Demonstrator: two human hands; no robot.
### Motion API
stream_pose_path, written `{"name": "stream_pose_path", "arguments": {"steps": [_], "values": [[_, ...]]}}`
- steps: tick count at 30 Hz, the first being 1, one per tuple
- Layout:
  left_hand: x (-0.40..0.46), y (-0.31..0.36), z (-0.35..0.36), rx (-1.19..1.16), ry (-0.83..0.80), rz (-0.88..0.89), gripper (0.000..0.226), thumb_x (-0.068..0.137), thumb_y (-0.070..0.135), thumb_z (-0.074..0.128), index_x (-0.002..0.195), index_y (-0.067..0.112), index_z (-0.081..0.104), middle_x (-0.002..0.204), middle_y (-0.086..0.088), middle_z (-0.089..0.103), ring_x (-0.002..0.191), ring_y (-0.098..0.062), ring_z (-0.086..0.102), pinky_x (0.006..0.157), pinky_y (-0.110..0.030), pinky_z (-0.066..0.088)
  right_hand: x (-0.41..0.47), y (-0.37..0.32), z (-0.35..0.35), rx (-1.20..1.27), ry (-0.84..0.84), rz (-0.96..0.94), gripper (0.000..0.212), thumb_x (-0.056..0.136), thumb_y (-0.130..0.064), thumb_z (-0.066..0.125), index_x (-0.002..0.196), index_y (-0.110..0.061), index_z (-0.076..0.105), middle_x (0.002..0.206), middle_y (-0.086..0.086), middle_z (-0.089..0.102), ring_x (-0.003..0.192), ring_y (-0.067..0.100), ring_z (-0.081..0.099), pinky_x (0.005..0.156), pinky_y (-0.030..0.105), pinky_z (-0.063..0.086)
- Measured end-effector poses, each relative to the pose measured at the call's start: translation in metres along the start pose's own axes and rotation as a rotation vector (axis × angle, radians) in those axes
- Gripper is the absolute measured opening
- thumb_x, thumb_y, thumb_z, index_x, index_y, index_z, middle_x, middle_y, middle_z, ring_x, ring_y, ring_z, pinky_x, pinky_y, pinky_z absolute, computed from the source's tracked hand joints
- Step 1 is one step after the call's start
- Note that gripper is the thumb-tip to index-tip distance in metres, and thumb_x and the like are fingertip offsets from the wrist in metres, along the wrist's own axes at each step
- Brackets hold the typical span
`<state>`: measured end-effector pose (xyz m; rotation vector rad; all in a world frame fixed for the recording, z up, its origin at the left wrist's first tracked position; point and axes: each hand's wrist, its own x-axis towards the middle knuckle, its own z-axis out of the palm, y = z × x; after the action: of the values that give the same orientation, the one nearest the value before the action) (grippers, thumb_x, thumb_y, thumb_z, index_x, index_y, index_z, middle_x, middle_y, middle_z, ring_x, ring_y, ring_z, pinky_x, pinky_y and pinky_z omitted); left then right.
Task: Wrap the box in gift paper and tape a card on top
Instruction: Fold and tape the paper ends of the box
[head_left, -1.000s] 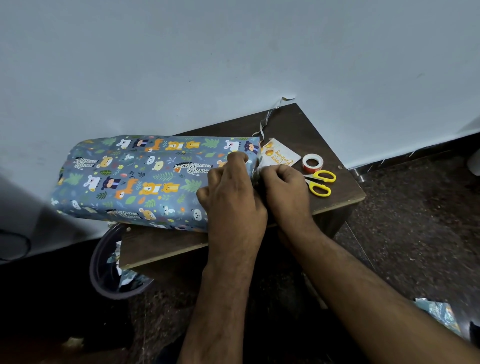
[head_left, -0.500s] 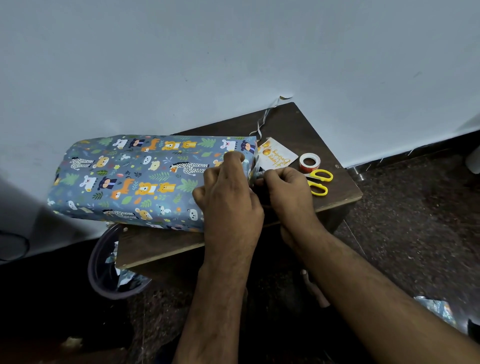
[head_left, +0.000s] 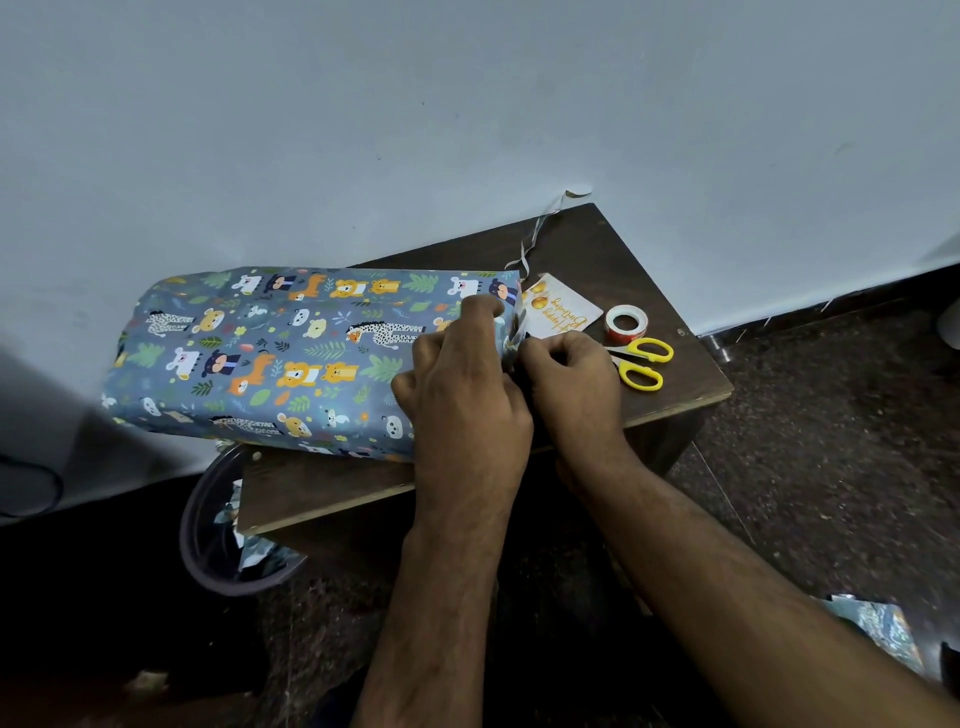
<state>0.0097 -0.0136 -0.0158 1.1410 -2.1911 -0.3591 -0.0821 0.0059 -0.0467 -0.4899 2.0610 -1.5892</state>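
Note:
A long box wrapped in blue gift paper (head_left: 270, 353) with cartoon animals lies across a small dark wooden table (head_left: 597, 249), its left end overhanging the edge. My left hand (head_left: 462, 395) rests curled over the box's right end, fingers on the top paper. My right hand (head_left: 571, 379) pinches the loose paper flap at that right end face. A white birthday card (head_left: 563, 312) with gold lettering lies flat just right of the box. The fold itself is hidden between my hands.
A roll of tape (head_left: 625, 323) and yellow-handled scissors (head_left: 641, 364) lie on the table right of the card. A thin ribbon (head_left: 535, 234) curls at the table's back edge by the wall. A dark bin (head_left: 228, 525) with paper scraps stands under the table's left. Another paper scrap (head_left: 878, 623) lies on the floor.
Both hands have kept working the paper at the box's right end, shifting only slightly. The box has stayed in place.

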Motion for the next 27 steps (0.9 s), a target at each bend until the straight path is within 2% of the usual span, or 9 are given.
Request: {"name": "stream_pose_path", "arguments": {"steps": [1, 3, 5, 10, 12, 15, 21, 23, 27], "values": [[0.0, 0.0, -0.001, 0.012, -0.017, 0.01, 0.055, 0.08, 0.001, 0.064, 0.127, 0.028, 0.053, 0.107, 0.019, 0.052, 0.111, -0.019, 0.045, 0.083, -0.032, 0.018, 0.0, 0.0, 0.0, 0.009, 0.001, 0.003, 0.015, 0.09, -0.026, 0.063, 0.084, -0.013, 0.068, 0.078, -0.002, 0.07, 0.078, 0.015, 0.066, 0.071, 0.038, 0.055], [0.001, 0.0, -0.002, 0.073, -0.067, 0.033, 0.052, 0.081, 0.004, 0.063, 0.125, 0.032, 0.057, 0.126, 0.013, 0.059, 0.118, -0.022, 0.045, 0.085, -0.036, 0.024, 0.0, 0.0, -0.001, 0.023, 0.002, 0.005, 0.015, 0.09, -0.026, 0.063, 0.085, -0.013, 0.068, 0.079, -0.001, 0.07, 0.079, 0.017, 0.067, 0.073, 0.042, 0.057], [0.001, 0.0, -0.001, 0.128, -0.099, 0.035, 0.049, 0.083, 0.007, 0.062, 0.124, 0.033, 0.06, 0.14, 0.009, 0.055, 0.124, -0.024, 0.045, 0.088, -0.041, 0.029, 0.0, -0.001, -0.004, 0.04, -0.004, 0.001, 0.014, 0.091, -0.023, 0.063, 0.085, -0.012, 0.069, 0.079, 0.0, 0.071, 0.079, 0.019, 0.069, 0.074, 0.044, 0.059], [0.0, 0.0, -0.002, 0.119, -0.062, 0.027, 0.052, 0.077, 0.006, 0.064, 0.123, 0.029, 0.056, 0.126, 0.009, 0.06, 0.113, -0.024, 0.047, 0.083, -0.038, 0.027, 0.0, 0.0, -0.01, 0.221, -0.054, 0.033, 0.011, 0.087, -0.018, 0.061, 0.085, -0.009, 0.067, 0.078, 0.009, 0.074, 0.079, 0.033, 0.073, 0.068, 0.048, 0.062], [0.0, 0.001, -0.001, 0.124, -0.034, 0.032, 0.053, 0.076, 0.005, 0.064, 0.122, 0.029, 0.055, 0.122, 0.009, 0.061, 0.111, -0.024, 0.048, 0.082, -0.037, 0.026, 0.001, 0.001, -0.012, 0.228, -0.067, 0.019, 0.01, 0.09, -0.018, 0.061, 0.086, -0.011, 0.067, 0.077, 0.009, 0.074, 0.075, 0.03, 0.074, 0.062, 0.044, 0.062], [0.0, 0.001, 0.001, 0.172, -0.049, 0.05, 0.052, 0.076, 0.006, 0.064, 0.119, 0.033, 0.055, 0.128, 0.007, 0.059, 0.113, -0.027, 0.049, 0.083, -0.04, 0.03, 0.001, 0.003, -0.016, 0.201, -0.049, 0.019, 0.012, 0.094, -0.017, 0.059, 0.088, -0.01, 0.066, 0.077, 0.007, 0.074, 0.068, 0.022, 0.073, 0.052, 0.034, 0.057], [-0.001, 0.0, 0.002, 0.227, -0.088, 0.044, 0.044, 0.08, 0.009, 0.064, 0.115, 0.035, 0.065, 0.143, 0.001, 0.053, 0.124, -0.03, 0.046, 0.089, -0.046, 0.035, 0.003, 0.002, -0.016, 0.206, -0.084, 0.029, 0.011, 0.089, -0.02, 0.062, 0.085, -0.01, 0.067, 0.077, 0.008, 0.074, 0.074, 0.031, 0.074, 0.061, 0.048, 0.063], [-0.002, -0.001, 0.002, 0.212, -0.07, 0.053, 0.042, 0.08, 0.008, 0.064, 0.114, 0.033, 0.063, 0.139, 0.002, 0.054, 0.121, -0.029, 0.047, 0.088, -0.046, 0.036, 0.003, 0.002, -0.016, 0.207, -0.108, 0.015, 0.011, 0.09, -0.02, 0.062, 0.084, -0.011, 0.066, 0.076, 0.008, 0.074, 0.069, 0.029, 0.071, 0.057, 0.042, 0.06], [-0.002, -0.001, 0.003, 0.125, 0.022, 0.073, 0.04, 0.074, 0.002, 0.064, 0.102, 0.027, 0.049, 0.109, 0.007, 0.053, 0.104, -0.023, 0.05, 0.08, -0.038, 0.029, 0.004, 0.001, -0.02, 0.234, -0.105, 0.011, 0.013, 0.091, -0.022, 0.062, 0.083, -0.012, 0.065, 0.075, 0.008, 0.073, 0.062, 0.019, 0.068, 0.052, 0.032, 0.054]]}}
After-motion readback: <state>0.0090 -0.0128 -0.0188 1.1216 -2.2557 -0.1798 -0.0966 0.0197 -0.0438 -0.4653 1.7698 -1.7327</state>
